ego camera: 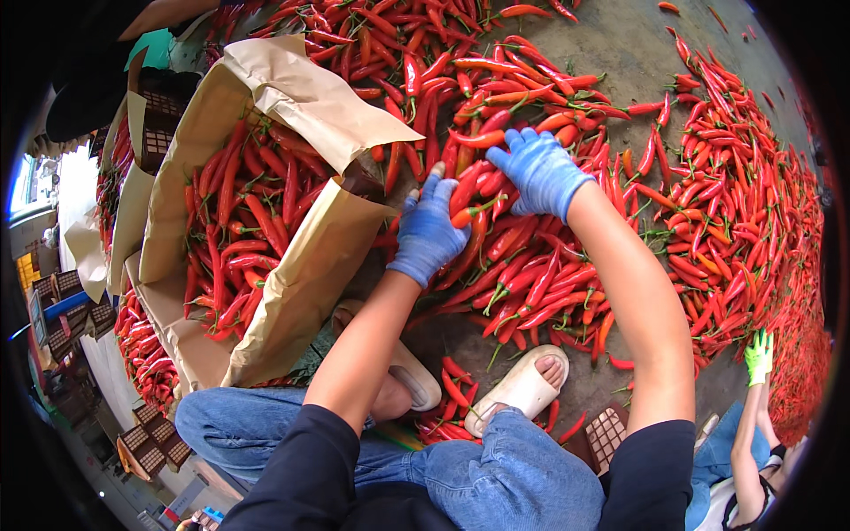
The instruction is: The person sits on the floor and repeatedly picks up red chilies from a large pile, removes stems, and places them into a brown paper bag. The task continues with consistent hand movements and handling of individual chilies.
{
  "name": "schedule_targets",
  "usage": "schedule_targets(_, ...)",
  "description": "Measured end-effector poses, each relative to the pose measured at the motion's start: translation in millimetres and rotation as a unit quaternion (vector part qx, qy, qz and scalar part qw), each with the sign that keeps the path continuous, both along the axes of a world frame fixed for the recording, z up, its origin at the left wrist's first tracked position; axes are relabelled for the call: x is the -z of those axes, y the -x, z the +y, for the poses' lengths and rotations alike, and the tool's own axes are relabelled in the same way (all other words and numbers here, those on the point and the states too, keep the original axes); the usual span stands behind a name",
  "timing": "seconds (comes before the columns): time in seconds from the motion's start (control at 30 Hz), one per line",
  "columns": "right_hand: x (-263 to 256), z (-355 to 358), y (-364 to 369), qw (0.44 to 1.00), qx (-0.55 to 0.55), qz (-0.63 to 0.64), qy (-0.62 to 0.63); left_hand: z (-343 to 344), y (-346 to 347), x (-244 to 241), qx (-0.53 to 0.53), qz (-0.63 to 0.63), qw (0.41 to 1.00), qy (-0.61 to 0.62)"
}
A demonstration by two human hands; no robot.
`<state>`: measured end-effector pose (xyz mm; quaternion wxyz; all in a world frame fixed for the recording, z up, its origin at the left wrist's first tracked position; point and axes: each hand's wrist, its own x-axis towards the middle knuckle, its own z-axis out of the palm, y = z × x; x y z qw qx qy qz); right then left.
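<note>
My left hand [433,229], in a blue knit glove, curls around one side of a bunch of red chili peppers [473,184]. From the other side, my right hand [541,171], gloved alike, presses its fingers over the same bunch. Both hands are just above a heap of red chilies [531,282] on the concrete floor, where many green stems show. To the left of my hands stands an open brown paper-lined container [299,279], its flaps folded outward. Red chilies [246,219] lie inside it; its bottom is hidden.
My sandalled feet [521,388] are close to the heap, with loose chilies [455,391] between them. A larger chili pile [730,199] spreads right, where a co-worker's yellow-green glove [758,358] reaches in. More paper-lined containers [123,219] stand left. Another person's arm [166,14] shows top left.
</note>
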<state>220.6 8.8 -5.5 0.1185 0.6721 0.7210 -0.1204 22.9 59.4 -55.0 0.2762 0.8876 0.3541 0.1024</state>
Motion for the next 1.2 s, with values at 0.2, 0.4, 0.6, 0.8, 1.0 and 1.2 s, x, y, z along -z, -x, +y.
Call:
schedule_targets(0.2,-8,-70,8,0.992,-0.023,0.064,-0.107,-3,12,-30,0.087,-0.134,0.985,0.064)
schedule_targets(0.4,-16,-153,24,0.995,0.003,0.048,-0.093,112,-88,-37,-0.209,-0.163,0.962,-0.071)
schedule_targets(0.6,-39,-160,-4,0.912,0.171,0.372,-0.008,155,-102,22,-0.334,-0.059,0.928,0.156)
schedule_targets(0.8,45,-111,-25,0.911,0.334,0.147,-0.191,87,-90,0,-0.189,-0.164,0.959,0.134)
schedule_targets(1.0,7,-139,-8,0.963,0.211,0.056,-0.156,-23,-26,-45,-0.163,-0.229,0.834,0.474)
schedule_targets(1.2,-3,-190,48,0.957,0.194,0.147,-0.156,-82,35,-41,-0.249,-0.27,0.686,0.628)
